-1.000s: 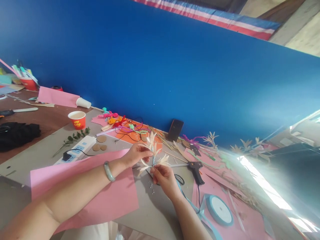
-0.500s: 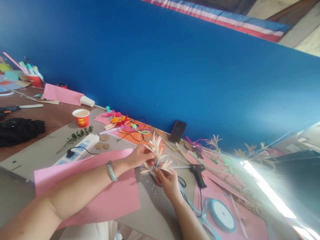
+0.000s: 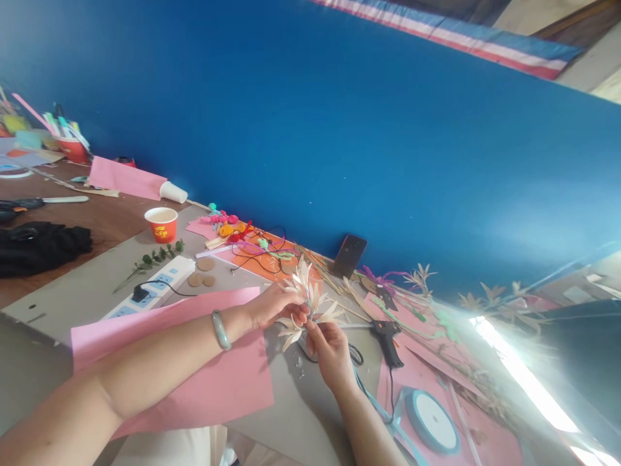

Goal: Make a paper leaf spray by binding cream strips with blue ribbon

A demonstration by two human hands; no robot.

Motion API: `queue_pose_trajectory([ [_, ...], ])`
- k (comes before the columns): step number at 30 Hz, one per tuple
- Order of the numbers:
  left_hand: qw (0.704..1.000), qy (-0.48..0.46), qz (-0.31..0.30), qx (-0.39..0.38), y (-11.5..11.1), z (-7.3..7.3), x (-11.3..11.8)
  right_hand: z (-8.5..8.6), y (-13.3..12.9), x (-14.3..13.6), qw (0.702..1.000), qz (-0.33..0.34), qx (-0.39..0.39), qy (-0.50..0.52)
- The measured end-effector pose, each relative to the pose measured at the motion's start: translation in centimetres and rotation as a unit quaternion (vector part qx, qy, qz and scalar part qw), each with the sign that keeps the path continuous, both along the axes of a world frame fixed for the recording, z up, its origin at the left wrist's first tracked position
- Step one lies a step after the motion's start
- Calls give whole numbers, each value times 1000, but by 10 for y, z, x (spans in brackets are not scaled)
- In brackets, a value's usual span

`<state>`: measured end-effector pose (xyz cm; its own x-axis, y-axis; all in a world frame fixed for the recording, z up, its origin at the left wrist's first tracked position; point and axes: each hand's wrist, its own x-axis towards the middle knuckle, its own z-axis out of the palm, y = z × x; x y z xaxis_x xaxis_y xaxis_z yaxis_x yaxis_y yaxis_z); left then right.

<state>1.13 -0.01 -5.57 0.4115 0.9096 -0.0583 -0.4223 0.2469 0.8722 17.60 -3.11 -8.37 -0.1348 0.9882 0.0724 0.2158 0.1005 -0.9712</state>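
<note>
Pinching the flower spray (image 3: pixel 303 279) near its middle, the left hand (image 3: pixel 272 305) has its fingers pressed together; whether they grip stem or petal base cannot be told. The right hand (image 3: pixel 332 353) pinches the spray just below, between thumb and forefinger. The spray is cream-coloured, with narrow, pointed petals in an upper cluster and lower clusters fanning to both sides. Its long axis is near vertical, leaning slightly left, upper tips directed toward the blue wall (image 3: pixel 291 116). It is held above the grey surface (image 3: pixel 295 414), between the pink sheet (image 3: pixel 223 375) and the black glue gun (image 3: pixel 388 336). Farther out, an upright red paper cup (image 3: pixel 163 232) shows a pale beige interior; a white cup (image 3: pixel 173 192) lies on its side, contents hidden; a red pen cup (image 3: pixel 74 151) holds markers (image 3: pixel 61 127).
</note>
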Motion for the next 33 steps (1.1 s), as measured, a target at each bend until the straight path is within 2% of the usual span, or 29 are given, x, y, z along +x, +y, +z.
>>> queue_pose_trajectory([
  [4,1000,-11,-3,-6,2,-3,2,-4,1,1,1000,-1,-4,31],
  [11,998,-53,-24,10,7,-21,5,-17,5,5,994,20,-11,111],
  [17,994,-99,-40,-11,5,-28,9,-19,6,7,991,9,-15,130],
  [21,995,-98,-23,-16,5,-27,9,-12,5,4,995,-9,-8,103],
  [27,999,-43,11,-2,2,-18,6,1,1,0,1000,-8,-2,15],
  [33,997,-7,58,42,4,-21,8,2,1,-2,1000,11,2,20],
])
